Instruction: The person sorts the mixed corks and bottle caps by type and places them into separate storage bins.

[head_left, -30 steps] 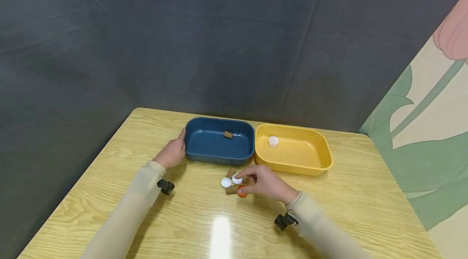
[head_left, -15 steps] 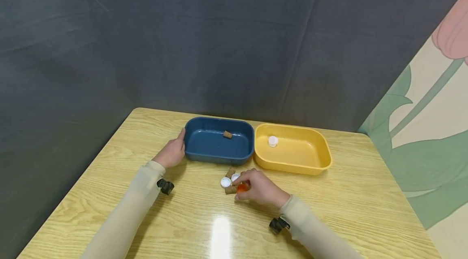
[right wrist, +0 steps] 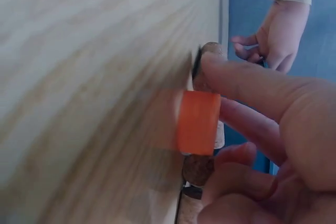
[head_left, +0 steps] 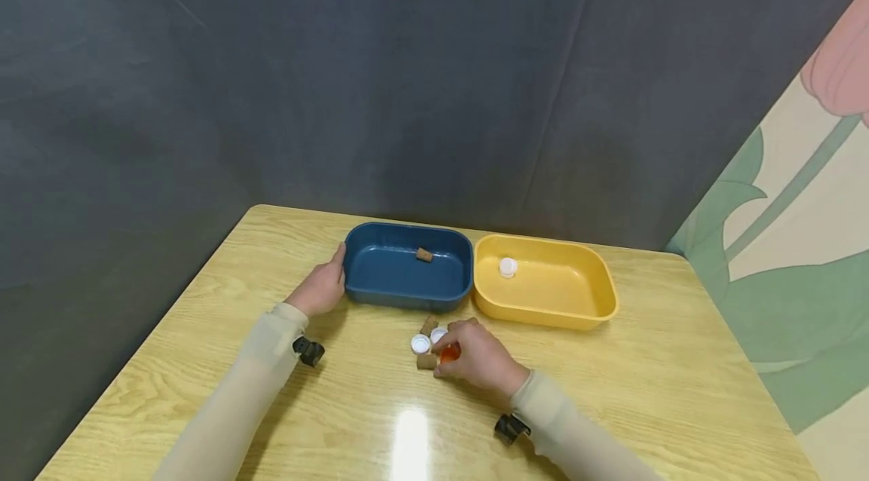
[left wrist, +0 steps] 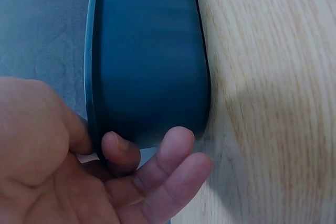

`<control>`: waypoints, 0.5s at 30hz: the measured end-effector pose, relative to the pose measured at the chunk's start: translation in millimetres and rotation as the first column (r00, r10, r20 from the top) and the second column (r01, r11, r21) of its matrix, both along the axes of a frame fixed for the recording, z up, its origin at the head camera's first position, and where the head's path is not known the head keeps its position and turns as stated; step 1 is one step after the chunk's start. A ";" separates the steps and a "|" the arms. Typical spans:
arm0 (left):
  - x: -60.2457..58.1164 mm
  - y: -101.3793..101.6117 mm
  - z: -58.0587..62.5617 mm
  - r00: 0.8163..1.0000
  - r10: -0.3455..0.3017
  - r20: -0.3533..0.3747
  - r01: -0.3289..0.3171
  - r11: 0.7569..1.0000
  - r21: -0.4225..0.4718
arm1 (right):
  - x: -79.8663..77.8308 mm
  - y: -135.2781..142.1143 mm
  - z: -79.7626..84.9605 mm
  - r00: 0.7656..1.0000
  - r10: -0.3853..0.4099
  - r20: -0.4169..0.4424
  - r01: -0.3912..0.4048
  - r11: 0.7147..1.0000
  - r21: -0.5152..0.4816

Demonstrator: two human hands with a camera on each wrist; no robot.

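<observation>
My left hand [head_left: 321, 287] grips the left end of a blue tub [head_left: 407, 301]; in the left wrist view, curled fingers [left wrist: 176, 145] sit at its wall. Between the thumb and forefinger of my right hand [head_left: 480, 359] lies an orange bottle cap [right wrist: 198, 123]. The right thumb overlaps one end of a cork [head_left: 425, 362] beside that cap; I cannot tell whether the fingers pinch it. Close by are two white bottle caps [head_left: 420, 344] and another cork [head_left: 429, 325]. The right hand partly covers this cluster.
A yellow tub [head_left: 536, 317] stands against the blue one, with a white cap [head_left: 508, 268] inside. One cork [head_left: 424, 255] lies in the blue tub. A dark curtain [head_left: 421, 89] hangs behind the wooden table [head_left: 339, 405].
My right hand has shifted left and toward me, its thumb passing from the orange cap to the cork. That cork has moved slightly toward me. The left hand has stayed at the blue tub.
</observation>
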State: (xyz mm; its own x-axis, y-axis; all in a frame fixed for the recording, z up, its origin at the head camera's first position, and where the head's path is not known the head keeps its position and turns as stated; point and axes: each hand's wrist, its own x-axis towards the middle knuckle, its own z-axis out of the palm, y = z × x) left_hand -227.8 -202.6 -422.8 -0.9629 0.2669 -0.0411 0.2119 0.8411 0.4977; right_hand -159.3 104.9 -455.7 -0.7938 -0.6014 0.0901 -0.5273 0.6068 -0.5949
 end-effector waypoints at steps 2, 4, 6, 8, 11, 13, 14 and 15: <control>1.2 0.9 0.2 1.000 0.001 0.002 -0.001 1.000 0.002 | 3.2 -1.3 -0.9 0.999 -0.026 -0.024 0.027 0.999 0.031; 2.0 1.5 0.6 1.000 0.002 -0.002 -0.002 1.000 -0.003 | 5.3 -2.8 -1.9 0.998 -0.048 -0.035 0.050 0.997 0.051; 2.1 1.7 0.9 1.000 0.007 -0.001 -0.007 1.000 -0.007 | 6.6 -4.6 -2.9 0.997 -0.065 -0.041 0.068 0.996 0.066; 1.7 1.4 0.6 1.000 0.011 -0.002 -0.011 1.000 -0.008 | 7.8 -6.2 -3.6 0.996 -0.080 -0.043 0.083 0.994 0.075; 1.0 1.3 0.3 1.000 0.016 0.006 -0.016 1.000 -0.001 | 9.7 -8.6 -3.8 0.993 -0.102 -0.052 0.106 0.990 0.094; 1.3 1.3 1.0 1.000 0.019 0.020 -0.019 1.000 0.004 | 11.3 -10.3 -3.6 0.993 -0.111 -0.050 0.116 0.988 0.105; 1.4 1.4 1.3 0.999 0.019 0.030 -0.019 1.000 0.006 | 12.0 -11.1 -3.1 0.992 -0.115 -0.047 0.120 0.987 0.109; 1.6 1.3 1.6 0.999 0.019 0.031 -0.020 1.000 0.006 | 12.7 -11.9 -3.0 0.992 -0.118 -0.045 0.122 0.986 0.112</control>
